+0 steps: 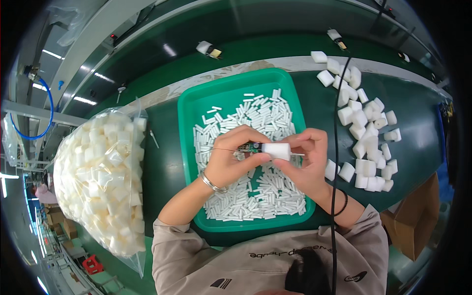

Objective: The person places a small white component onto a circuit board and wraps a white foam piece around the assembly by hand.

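Observation:
Above the green tray (185,113), my left hand (231,156) pinches a small dark circuit-board part (250,147) with thin wires trailing left. A white cotton-like block (279,151) sits against that part's right end, and my right hand (309,157) closes on the block. A thin white stick juts out past the block between my right fingers. Many short white rods (265,115) lie loose in the tray under both hands. My fingers partly hide where the block meets the board.
A clear bag (101,179) full of white blocks stands at the left. Loose white blocks (366,167) are scattered at the right, crossed by a hanging black cable (335,216). Beyond a pale ledge, a green belt carries similar block-and-board units (209,49). A cardboard box (413,216) is lower right.

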A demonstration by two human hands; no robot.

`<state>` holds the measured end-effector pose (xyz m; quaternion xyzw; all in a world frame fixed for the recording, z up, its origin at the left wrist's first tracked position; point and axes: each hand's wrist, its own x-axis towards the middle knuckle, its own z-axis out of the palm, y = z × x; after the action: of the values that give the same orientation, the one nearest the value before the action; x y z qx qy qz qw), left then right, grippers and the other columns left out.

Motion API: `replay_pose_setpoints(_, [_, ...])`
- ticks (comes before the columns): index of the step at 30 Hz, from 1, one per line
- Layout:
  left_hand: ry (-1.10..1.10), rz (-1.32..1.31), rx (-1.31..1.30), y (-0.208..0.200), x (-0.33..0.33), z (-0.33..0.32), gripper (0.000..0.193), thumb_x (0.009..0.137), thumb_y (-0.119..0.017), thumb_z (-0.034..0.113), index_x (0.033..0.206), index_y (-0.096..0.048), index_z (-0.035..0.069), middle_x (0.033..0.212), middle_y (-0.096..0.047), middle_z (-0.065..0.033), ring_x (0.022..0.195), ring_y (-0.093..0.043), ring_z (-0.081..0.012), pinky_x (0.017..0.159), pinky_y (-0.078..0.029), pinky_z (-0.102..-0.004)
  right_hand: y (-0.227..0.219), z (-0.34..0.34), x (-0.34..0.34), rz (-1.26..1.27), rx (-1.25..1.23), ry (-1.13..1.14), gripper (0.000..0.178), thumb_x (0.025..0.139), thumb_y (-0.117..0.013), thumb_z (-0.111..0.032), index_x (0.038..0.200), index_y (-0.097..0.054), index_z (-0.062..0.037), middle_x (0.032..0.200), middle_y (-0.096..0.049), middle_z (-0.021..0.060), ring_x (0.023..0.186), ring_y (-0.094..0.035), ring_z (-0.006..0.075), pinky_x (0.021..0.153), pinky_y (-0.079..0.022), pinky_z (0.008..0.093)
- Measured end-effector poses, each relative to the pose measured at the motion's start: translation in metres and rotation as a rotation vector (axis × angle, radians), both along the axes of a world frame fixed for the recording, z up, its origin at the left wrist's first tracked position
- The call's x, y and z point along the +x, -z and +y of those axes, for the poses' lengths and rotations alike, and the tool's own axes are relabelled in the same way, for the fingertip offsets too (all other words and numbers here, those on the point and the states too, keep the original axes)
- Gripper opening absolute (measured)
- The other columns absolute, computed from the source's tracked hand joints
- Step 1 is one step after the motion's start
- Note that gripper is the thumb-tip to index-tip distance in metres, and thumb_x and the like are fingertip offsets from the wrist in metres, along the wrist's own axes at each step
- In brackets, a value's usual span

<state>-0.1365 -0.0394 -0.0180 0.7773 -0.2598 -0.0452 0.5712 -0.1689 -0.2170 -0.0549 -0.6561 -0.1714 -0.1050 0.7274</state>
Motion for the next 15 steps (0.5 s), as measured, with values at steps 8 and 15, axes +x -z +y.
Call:
replay_pose_setpoints(8, [-0.542, 0.033, -0.067, -0.009, 0.088, 0.056, 0.019, 0.077, -0.062, 0.016, 0.090, -0.058, 0.003, 0.076, -0.058, -0.0034, 0.059, -0.057, -0.0099, 0.048, -0.043, -0.0191, -0.008, 0.008, 0.009, 0.133, -0.289, 0.047, 0.051, 0.066, -0.066, -0.002, 0.110, -0.041, -0.0051, 0.106, -0.053, 0.0077, 0.072, -0.050, 0.0125, 0.055, -0.044, 0.0232])
replay_pose_setpoints(15, [-1.361, 0.120, -0.292, 0.030, 0.209, 0.295, 0.026, 0.072, -0.067, 0.019, 0.090, -0.058, 0.003, 0.073, -0.059, -0.0071, 0.053, -0.058, -0.0142, 0.041, -0.044, -0.0239, -0.006, 0.017, 0.011, -0.115, -0.692, -0.070, 0.021, 0.067, -0.062, -0.006, 0.087, -0.055, -0.0068, 0.094, -0.053, 0.0057, 0.083, -0.046, 0.0262, 0.071, -0.039, 0.0341])
